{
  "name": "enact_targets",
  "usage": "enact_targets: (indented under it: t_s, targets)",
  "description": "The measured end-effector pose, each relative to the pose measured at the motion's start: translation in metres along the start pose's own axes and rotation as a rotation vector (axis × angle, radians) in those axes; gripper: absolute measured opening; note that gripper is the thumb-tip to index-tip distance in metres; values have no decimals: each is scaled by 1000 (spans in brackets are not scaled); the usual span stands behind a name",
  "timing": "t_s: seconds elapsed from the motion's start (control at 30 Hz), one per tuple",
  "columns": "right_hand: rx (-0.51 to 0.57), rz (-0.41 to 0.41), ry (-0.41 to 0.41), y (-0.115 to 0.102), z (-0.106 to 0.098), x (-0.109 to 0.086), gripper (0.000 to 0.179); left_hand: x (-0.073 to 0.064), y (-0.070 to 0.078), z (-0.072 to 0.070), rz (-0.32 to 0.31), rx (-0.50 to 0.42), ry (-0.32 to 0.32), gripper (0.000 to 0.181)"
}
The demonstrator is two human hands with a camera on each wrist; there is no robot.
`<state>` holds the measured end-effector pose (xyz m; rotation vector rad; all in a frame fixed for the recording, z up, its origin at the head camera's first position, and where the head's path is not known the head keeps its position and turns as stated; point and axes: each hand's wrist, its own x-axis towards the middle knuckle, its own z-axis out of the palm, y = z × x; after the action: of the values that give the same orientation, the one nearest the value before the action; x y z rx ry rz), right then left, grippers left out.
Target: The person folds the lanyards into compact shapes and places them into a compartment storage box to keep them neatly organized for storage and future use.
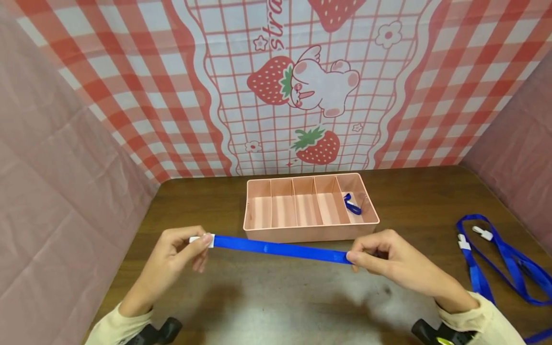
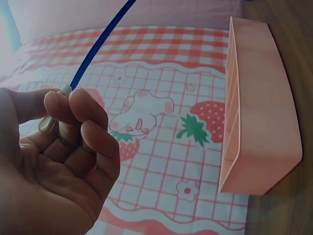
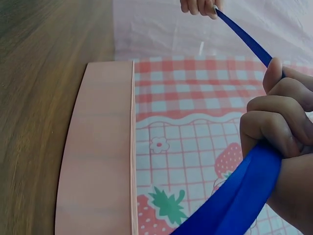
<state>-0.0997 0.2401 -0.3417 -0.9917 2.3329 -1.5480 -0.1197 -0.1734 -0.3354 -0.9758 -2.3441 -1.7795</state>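
A blue lanyard [image 1: 280,249] is stretched between both hands, in front of the pink box. My left hand [image 1: 178,251] pinches its white plastic clip end [image 1: 211,240] between thumb and fingers; in the left wrist view that white end pokes out between the fingertips. At the other end, my right hand [image 1: 390,261] pinches the blue strap. In the right wrist view the strap [image 3: 239,196] also runs out below the curled fingers. Behind the hands, the pink divided box [image 1: 310,233] holds a small folded blue lanyard [image 1: 353,206] in its rightmost compartment.
More blue lanyards [image 1: 513,258] with white clips lie loosely at the table's right side. The box stands near the back edge of the brown table [image 1: 414,201], against a red-and-white strawberry cloth [image 1: 258,129]. Pink cloth [image 1: 64,191] hangs at both sides.
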Motion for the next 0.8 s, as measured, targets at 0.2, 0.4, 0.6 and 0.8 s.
enact_targets:
  t_s: [0.2, 0.4, 0.6, 0.8]
  targets:
    - [-13, -35, -28, 3, -1, -3, 33, -6, -4, -8, -40, 25, 6, 32]
    - [-28, -85, -51, 7, -6, -10, 35, -13, -7, -18, -50, 38, 21, 32]
    - [-25, -139, -59, 14, -11, -18, 37, -19, -12, -28, -65, 29, 26, 34]
    - [2, -132, -47, 22, -18, -30, 38, -24, -13, -37, -76, 26, 54, 35]
